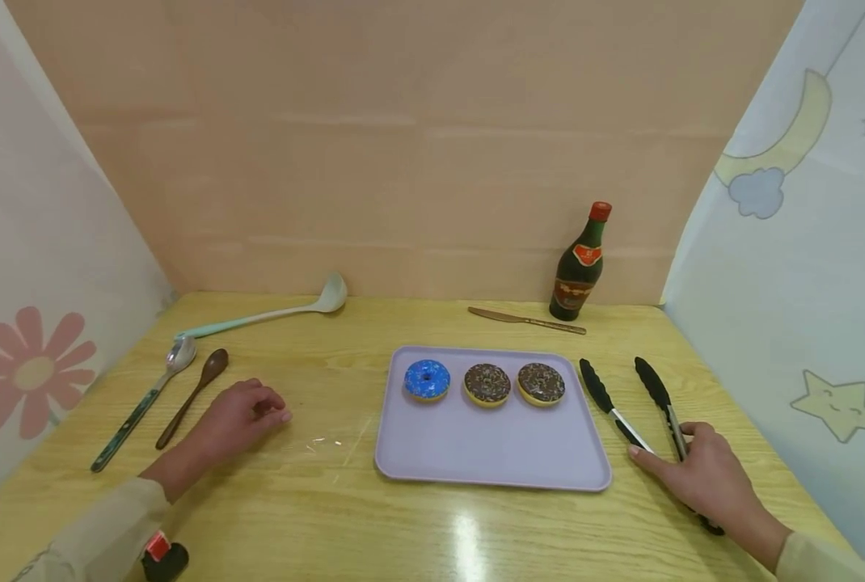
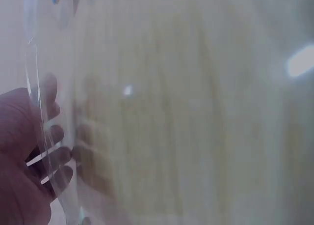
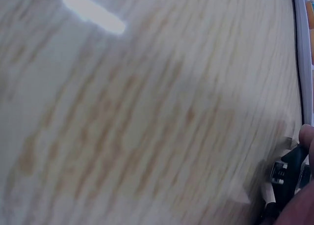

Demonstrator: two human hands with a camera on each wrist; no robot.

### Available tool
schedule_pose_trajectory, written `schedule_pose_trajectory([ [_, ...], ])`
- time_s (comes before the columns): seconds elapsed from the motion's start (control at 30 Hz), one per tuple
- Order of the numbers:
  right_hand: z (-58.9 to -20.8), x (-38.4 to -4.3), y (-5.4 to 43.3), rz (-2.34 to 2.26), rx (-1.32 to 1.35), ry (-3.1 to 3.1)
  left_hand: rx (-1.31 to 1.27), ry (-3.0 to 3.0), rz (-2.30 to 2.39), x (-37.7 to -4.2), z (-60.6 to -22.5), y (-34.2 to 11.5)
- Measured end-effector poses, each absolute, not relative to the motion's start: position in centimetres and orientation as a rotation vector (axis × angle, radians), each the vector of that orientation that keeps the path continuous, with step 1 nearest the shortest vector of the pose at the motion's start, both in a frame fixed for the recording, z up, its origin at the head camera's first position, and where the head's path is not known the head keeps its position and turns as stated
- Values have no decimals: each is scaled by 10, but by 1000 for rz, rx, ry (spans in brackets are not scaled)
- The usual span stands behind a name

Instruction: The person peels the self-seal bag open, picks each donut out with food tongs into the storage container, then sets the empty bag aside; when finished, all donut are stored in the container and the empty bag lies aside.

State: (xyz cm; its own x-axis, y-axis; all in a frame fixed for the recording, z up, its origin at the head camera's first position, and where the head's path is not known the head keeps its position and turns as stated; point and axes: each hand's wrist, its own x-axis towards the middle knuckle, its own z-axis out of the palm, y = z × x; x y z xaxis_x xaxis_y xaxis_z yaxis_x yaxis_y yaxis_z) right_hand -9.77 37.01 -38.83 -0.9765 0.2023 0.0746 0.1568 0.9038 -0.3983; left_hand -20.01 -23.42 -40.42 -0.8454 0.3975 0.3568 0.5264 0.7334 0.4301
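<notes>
My right hand (image 1: 712, 477) grips a pair of black-and-steel tongs (image 1: 625, 424) beside the tray's right edge, thumb on one arm, fingers at the other. The tong tips are spread apart. My left hand (image 1: 239, 416) is low over the table's left side, fingers loosely bent, with nothing visible pinched between them. Near it lies something clear with a shiny edge (image 2: 37, 82); its outline is hard to make out. A lilac tray (image 1: 494, 453) bears a blue-iced donut (image 1: 427, 380) and two chocolate-iced donuts (image 1: 487, 384) in a row.
Left of the left hand lie a wooden spoon (image 1: 203, 380) and a metal spoon with a patterned handle (image 1: 145, 404). Along the back are a ladle (image 1: 280, 311), a copper-coloured knife (image 1: 527, 320) and a dark bottle with a red cap (image 1: 578, 267). Printed cloth hangs at the sides.
</notes>
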Motion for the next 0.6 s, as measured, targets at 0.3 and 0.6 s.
schedule_pose_trajectory([
  [0.3, -387, -101, 373, 610, -268, -2990, -676, -2781, -537, -193, -401, -224],
  [0.6, -377, -101, 375, 708, -238, -2997, -570, -2824, -414, -193, -397, -219],
])
